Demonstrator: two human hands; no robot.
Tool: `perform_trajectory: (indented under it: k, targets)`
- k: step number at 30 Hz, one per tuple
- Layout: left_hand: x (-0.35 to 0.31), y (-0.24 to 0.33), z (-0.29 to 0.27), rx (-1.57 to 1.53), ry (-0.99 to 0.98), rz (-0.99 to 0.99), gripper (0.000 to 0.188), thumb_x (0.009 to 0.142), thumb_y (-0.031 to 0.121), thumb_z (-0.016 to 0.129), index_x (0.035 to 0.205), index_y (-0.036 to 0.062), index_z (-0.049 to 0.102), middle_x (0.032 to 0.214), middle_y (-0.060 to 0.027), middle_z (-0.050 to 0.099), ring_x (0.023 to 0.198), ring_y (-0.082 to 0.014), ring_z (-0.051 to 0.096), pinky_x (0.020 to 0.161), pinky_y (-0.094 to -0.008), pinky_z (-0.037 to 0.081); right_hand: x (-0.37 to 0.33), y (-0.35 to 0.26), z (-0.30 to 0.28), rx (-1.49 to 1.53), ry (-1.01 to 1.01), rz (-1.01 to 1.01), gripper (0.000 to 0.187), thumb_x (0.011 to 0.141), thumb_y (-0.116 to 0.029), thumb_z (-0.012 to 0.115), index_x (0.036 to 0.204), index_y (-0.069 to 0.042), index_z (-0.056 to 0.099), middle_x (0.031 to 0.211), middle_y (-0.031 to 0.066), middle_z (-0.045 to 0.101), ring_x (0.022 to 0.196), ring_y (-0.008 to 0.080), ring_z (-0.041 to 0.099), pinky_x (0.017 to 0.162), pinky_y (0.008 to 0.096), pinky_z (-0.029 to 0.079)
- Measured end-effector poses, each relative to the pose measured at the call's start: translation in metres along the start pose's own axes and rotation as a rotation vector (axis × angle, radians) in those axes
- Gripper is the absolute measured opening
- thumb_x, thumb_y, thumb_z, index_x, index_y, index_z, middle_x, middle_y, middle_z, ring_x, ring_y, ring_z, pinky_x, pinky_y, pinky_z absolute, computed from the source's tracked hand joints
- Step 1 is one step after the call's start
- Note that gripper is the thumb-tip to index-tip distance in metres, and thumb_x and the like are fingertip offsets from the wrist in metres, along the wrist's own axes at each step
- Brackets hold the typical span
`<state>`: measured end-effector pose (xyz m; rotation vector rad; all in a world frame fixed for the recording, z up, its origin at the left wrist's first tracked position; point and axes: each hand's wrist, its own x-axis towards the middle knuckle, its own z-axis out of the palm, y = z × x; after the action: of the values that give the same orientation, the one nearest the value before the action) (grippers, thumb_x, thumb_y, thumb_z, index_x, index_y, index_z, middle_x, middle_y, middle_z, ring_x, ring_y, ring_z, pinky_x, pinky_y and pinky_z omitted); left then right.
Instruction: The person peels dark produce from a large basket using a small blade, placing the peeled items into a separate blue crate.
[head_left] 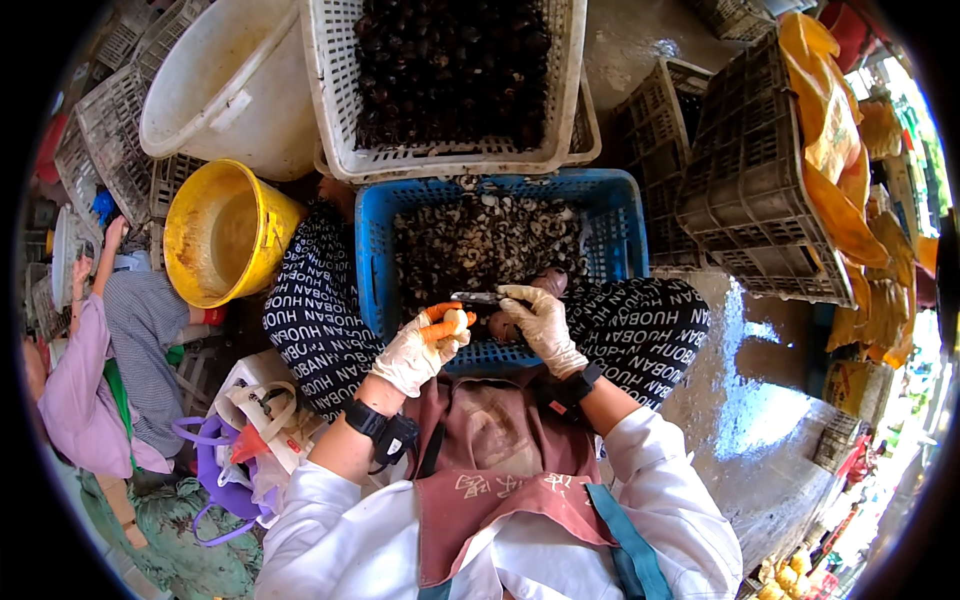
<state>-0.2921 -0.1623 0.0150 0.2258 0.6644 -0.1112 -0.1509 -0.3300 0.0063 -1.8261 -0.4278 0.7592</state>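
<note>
Small dark item (503, 325) between gloved hands (425, 345), mostly hidden, kind unclear.

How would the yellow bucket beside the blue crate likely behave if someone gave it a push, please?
The yellow bucket already lies tilted, so it would probably roll or rock easily. It looks empty apart from a dirty film, so it is likely light. Its plastic wall seems fairly stiff.

White sleeves, pale gloves (420, 350) — black wristbands, maroon apron (500, 470).
</note>
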Motion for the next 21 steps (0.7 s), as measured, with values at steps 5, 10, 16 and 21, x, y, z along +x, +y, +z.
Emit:
perform_trajectory:
  k: [5, 10, 16, 21]
  targets:
    - [-0.004, -0.001, 0.010, 0.032, 0.013, -0.022, 0.042, 0.088, 0.001, 0.058, 0.129, 0.0098, 0.051, 0.105, -0.0108, 0.062, 0.071, -0.0147, 0.059, 0.057, -0.0182, 0.049, -0.006, -0.009, 0.010, -0.044, 0.043, -0.205, 0.021, 0.079, -0.010, 0.071, 0.100, -0.005, 0.069, 0.093, 0.0106, 0.068, 0.084, 0.0189, 0.064, 0.077, 0.0293, 0.050]
    - [-0.004, -0.004, 0.012, 0.079, 0.149, 0.024, 0.034, 0.089, 0.002, 0.056, 0.123, 0.0049, 0.052, 0.112, -0.0172, 0.059, 0.084, -0.0241, 0.063, 0.066, -0.0239, 0.056, -0.005, -0.004, 0.007, 0.096, -0.019, 0.012, 0.021, 0.082, -0.011, 0.069, 0.101, -0.002, 0.068, 0.095, 0.0106, 0.067, 0.086, 0.0186, 0.064, 0.081, 0.0277, 0.050]
    - [0.000, -0.002, -0.004, 0.042, 0.068, 0.008, 0.030, 0.092, 0.004, 0.051, 0.122, 0.0035, 0.052, 0.108, -0.0170, 0.060, 0.086, -0.0247, 0.061, 0.064, -0.0234, 0.057, 0.000, 0.013, 0.002, 0.063, 0.070, 0.059, 0.022, 0.081, -0.010, 0.070, 0.101, -0.003, 0.068, 0.092, 0.0104, 0.068, 0.086, 0.0192, 0.064, 0.081, 0.0288, 0.049]
    - [-0.002, 0.001, 0.000, -0.068, -0.071, -0.043, 0.035, 0.090, 0.003, 0.055, 0.124, 0.0070, 0.052, 0.112, -0.0130, 0.059, 0.081, -0.0180, 0.061, 0.060, -0.0202, 0.052, -0.007, -0.008, 0.008, -0.008, -0.014, -0.108, 0.022, 0.081, -0.011, 0.069, 0.101, -0.003, 0.068, 0.093, 0.0114, 0.068, 0.087, 0.0194, 0.064, 0.080, 0.0291, 0.049]
